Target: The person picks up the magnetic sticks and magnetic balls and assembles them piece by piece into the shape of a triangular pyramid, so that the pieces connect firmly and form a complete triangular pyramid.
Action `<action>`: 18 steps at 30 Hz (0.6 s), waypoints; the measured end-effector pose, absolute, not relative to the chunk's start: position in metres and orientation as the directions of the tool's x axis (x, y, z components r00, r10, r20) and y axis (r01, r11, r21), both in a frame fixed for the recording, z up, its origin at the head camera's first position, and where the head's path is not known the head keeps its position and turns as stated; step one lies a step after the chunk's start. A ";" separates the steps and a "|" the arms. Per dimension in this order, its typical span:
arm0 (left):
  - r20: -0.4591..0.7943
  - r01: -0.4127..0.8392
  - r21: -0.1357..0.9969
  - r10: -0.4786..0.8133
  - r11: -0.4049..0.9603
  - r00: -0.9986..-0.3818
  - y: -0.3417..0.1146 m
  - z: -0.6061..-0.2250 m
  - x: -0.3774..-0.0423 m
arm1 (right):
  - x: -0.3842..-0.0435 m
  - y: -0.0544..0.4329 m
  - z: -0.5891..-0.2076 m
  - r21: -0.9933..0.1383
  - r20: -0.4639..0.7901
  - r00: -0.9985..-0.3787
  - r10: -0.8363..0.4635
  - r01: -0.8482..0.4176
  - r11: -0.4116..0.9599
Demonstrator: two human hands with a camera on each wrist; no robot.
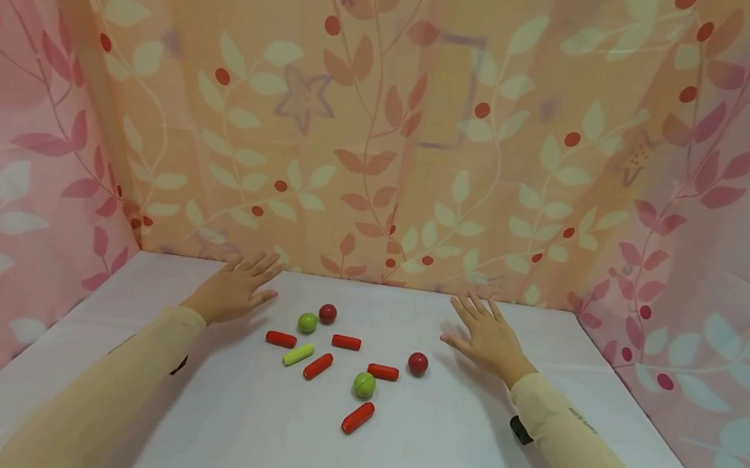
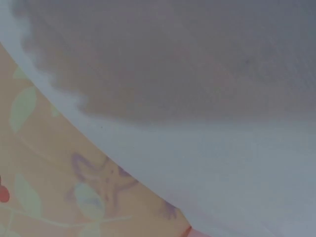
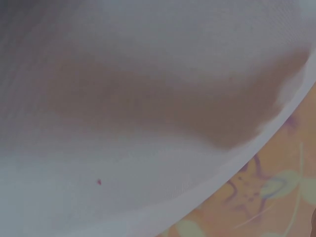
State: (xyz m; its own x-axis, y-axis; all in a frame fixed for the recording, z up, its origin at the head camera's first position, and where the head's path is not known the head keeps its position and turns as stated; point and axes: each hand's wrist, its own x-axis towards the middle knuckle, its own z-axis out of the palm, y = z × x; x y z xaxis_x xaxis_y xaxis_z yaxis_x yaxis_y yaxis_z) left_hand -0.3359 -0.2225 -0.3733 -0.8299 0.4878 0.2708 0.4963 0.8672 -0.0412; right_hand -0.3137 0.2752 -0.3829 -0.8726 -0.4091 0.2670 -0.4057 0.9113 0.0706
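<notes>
My left hand (image 1: 232, 290) is at the back left of the white table, fingers straight and spread, holding nothing. On the right, my right hand (image 1: 487, 337) is spread the same way, beside a dark red ball (image 1: 418, 364). Nearest the left hand are a green ball (image 1: 308, 322) and another dark red ball (image 1: 328, 313). Several red sticks lie between the hands, among them one red stick (image 1: 281, 339) at the left and one red stick (image 1: 358, 418) in front. A yellow-green stick (image 1: 299, 354) and a second green ball (image 1: 364, 385) lie among them. Both wrist views show blurred shadows on the cloth.
A white cloth (image 1: 253, 427) covers the table. Behind it hangs an orange leaf-patterned curtain (image 1: 363, 212), with a pink curtain (image 1: 11, 169) at the left side and another pink curtain (image 1: 720, 284) at the right.
</notes>
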 end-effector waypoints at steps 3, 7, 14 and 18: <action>0.286 0.508 -0.045 0.499 0.860 -0.818 -0.220 -0.372 -0.336 | -0.314 0.275 -0.383 0.071 0.265 -0.872 -0.411 -0.408 0.910; 0.295 0.514 -0.052 0.505 0.856 -0.811 -0.220 -0.372 -0.334 | -0.312 0.273 -0.383 0.084 0.264 -0.862 -0.433 -0.427 0.900; 0.264 0.510 -0.038 0.501 0.859 -0.824 -0.219 -0.371 -0.329 | -0.310 0.271 -0.384 0.094 0.275 -0.844 -0.461 -0.454 0.886; 0.251 0.525 -0.046 0.518 0.850 -0.817 -0.217 -0.370 -0.328 | -0.309 0.267 -0.381 0.086 0.270 -0.839 -0.472 -0.467 0.880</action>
State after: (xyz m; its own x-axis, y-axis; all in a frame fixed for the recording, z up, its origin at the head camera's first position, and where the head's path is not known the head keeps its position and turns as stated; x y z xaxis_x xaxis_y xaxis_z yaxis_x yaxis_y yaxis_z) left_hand -0.3277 -0.2171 -0.3701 -0.8174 0.5184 0.2513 0.5249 0.8499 -0.0458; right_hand -0.3087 0.2668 -0.3812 -0.8391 -0.4720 0.2703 -0.4672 0.8799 0.0862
